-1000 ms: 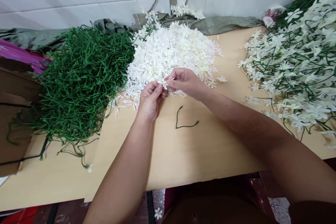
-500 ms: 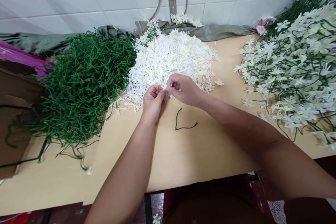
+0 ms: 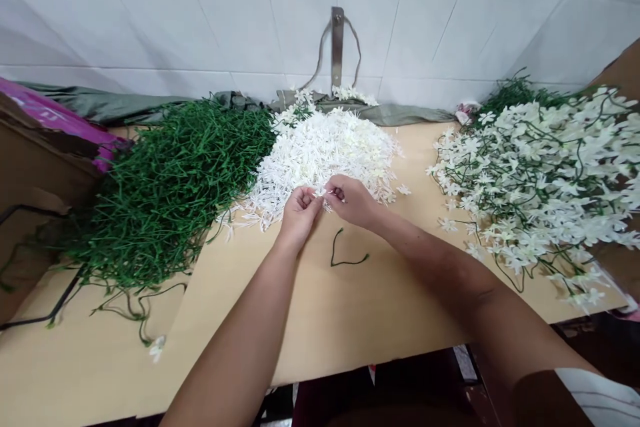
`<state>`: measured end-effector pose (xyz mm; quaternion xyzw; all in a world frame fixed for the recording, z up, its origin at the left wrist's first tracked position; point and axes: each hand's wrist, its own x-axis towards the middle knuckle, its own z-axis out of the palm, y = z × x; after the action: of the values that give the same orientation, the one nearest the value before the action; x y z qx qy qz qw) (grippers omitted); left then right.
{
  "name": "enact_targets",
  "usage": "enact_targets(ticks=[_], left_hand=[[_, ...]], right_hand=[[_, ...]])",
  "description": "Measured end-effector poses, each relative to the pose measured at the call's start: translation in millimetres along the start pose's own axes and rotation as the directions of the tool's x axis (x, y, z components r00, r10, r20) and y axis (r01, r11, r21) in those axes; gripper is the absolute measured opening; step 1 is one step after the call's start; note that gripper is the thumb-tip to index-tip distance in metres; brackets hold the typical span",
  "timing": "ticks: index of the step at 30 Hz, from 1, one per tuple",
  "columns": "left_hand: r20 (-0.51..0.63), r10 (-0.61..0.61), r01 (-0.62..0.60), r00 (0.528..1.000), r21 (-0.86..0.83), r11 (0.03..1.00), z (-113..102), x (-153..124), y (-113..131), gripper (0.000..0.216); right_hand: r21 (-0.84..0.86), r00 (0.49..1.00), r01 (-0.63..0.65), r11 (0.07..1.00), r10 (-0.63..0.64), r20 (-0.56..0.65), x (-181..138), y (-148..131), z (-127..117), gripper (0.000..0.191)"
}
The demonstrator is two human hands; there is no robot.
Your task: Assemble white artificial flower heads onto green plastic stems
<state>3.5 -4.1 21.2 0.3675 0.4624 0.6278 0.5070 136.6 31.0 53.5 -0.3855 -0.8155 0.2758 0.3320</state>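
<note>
The wooden table (image 3: 350,320) stretched wide, and on it sat a big green stem heap (image 3: 165,180) at left, finished flowered stems (image 3: 540,173) at right, and the white blossom pile (image 3: 325,153) between. At that pile's near edge, the left hand (image 3: 299,208) and right hand (image 3: 353,199) met, fingertips pinched together on one small white blossom (image 3: 320,193). A lone green stem (image 3: 345,253) lay just below them.

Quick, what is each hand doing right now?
Left hand: fingers pinched on a small white flower.
Right hand: pinched on the same flower.
</note>
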Motion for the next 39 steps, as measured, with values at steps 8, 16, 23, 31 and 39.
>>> enact_targets(ticks=[8, 16, 23, 31, 39], left_hand=[[0.127, -0.022, 0.018, 0.992, 0.029, 0.999, 0, -2, 3, 0.027], [0.153, -0.071, 0.037, 0.986, 0.218, 0.975, 2, -1, -1, 0.014], [0.175, -0.059, -0.001, 0.983, 0.327, 0.945, 3, -1, -4, 0.009], [0.170, -0.056, 0.000, 0.984, 0.314, 0.949, 2, 0, -8, 0.007], [0.186, -0.055, -0.004, 0.981, 0.303, 0.953, 0, 1, -9, 0.007]], right_hand=[[-0.053, 0.990, -0.013, 0.999, 0.006, -0.143, 21, -6, -37, 0.015], [-0.283, 0.804, -0.209, 0.936, 0.000, -0.594, 92, 32, -140, 0.016], [-0.308, 0.882, -0.056, 0.950, -0.098, -0.461, 71, 35, -127, 0.014], [-0.189, 0.946, -0.176, 0.966, 0.112, -0.305, 69, 42, -94, 0.017], [-0.404, 0.953, -0.247, 0.881, 0.143, -0.269, 87, 39, -67, 0.026]])
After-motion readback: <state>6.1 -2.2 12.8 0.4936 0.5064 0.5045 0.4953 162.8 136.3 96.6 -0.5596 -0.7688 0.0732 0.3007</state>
